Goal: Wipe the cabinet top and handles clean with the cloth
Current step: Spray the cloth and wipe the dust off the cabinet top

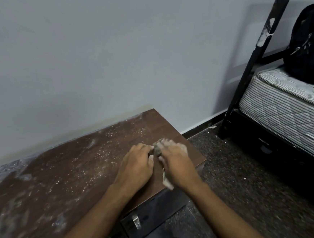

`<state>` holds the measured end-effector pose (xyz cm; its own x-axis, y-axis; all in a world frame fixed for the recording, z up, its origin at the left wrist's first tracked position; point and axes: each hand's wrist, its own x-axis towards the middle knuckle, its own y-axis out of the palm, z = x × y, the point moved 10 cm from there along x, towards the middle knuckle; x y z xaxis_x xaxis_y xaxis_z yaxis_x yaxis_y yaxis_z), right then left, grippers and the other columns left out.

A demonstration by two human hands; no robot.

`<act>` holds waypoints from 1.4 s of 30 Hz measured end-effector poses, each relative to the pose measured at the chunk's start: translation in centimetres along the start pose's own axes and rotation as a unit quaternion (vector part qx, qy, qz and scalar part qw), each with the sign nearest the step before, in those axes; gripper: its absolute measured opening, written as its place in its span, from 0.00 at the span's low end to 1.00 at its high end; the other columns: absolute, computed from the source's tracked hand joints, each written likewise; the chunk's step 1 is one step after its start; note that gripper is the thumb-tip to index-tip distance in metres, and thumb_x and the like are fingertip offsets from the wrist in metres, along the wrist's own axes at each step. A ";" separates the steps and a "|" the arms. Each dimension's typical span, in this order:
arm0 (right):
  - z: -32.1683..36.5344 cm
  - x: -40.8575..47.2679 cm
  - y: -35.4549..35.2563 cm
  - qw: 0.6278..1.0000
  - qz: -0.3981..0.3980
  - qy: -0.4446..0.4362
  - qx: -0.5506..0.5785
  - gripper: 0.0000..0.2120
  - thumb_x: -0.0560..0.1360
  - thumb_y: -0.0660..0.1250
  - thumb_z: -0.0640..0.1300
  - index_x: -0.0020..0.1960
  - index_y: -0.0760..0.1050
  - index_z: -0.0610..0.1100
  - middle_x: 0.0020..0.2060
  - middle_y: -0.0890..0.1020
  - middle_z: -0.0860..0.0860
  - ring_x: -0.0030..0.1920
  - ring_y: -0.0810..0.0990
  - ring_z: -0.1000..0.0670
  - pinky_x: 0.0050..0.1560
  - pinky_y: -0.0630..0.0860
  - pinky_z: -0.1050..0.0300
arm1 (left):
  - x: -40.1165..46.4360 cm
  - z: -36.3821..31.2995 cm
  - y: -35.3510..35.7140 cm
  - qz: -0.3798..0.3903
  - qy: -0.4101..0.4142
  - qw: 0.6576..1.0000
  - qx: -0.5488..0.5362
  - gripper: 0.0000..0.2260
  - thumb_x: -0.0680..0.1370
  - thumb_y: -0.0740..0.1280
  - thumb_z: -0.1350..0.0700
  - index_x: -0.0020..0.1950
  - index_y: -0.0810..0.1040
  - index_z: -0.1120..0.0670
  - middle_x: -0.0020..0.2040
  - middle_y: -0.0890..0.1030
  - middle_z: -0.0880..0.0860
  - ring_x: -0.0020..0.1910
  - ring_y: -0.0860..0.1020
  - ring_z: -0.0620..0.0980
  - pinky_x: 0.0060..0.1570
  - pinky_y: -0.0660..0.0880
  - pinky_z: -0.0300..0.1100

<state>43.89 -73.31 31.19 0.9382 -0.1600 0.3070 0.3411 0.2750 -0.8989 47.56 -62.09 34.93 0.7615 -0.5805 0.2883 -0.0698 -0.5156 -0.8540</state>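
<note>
Low in the frame, a metal handle (pixel 135 221) glints on the dark cabinet front. Just above, at centre, the left hand (pixel 136 167) lies flat on the dusty cabinet top (pixel 66 173), fingers touching the grey cloth (pixel 157 149) that the right hand (pixel 175 163) grips. Upper right, a striped mattress (pixel 283 105) and black bag (pixel 308 50).

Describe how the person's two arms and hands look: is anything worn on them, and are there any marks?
Both forearms are bare: no sleeves, gloves, watch or rings can be seen. The left hand looks clean. The right hand has whitish dust or powder on its fingers and knuckles. That hand is somewhat blurred, so finer marks cannot be told.
</note>
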 end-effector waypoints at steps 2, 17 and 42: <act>2.2 -2.4 0.4 0.997 0.027 -0.059 0.040 0.21 0.81 0.61 0.47 0.74 0.69 0.49 0.74 0.71 0.49 0.75 0.66 0.48 0.76 0.59 0.45 | 0.0 -0.3 0.1 -0.001 0.006 1.000 -0.004 0.12 0.79 0.61 0.52 0.61 0.77 0.50 0.56 0.77 0.46 0.56 0.72 0.46 0.60 0.71 0.43; 1.9 -2.1 0.5 0.996 0.030 -0.070 0.037 0.22 0.82 0.60 0.48 0.76 0.67 0.50 0.74 0.71 0.49 0.75 0.66 0.47 0.77 0.60 0.46 | -0.8 1.6 -1.9 -0.017 -0.059 0.996 -0.070 0.04 0.72 0.74 0.59 0.43 0.85 0.50 0.39 0.83 0.45 0.38 0.79 0.38 0.43 0.77 0.35; 4.5 4.2 3.3 0.993 0.051 -0.094 0.055 0.23 0.82 0.58 0.47 0.77 0.66 0.48 0.74 0.70 0.47 0.75 0.65 0.46 0.77 0.58 0.46 | 0.6 3.4 -4.0 -0.083 -0.023 0.996 0.012 0.11 0.75 0.63 0.61 0.56 0.79 0.54 0.52 0.79 0.50 0.53 0.75 0.51 0.57 0.73 0.46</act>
<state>49.19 -68.83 30.96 0.9590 0.0506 0.2788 0.2391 0.3833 -0.8922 50.53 -58.21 37.08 0.7897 -0.4590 0.4071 0.0750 -0.5863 -0.8066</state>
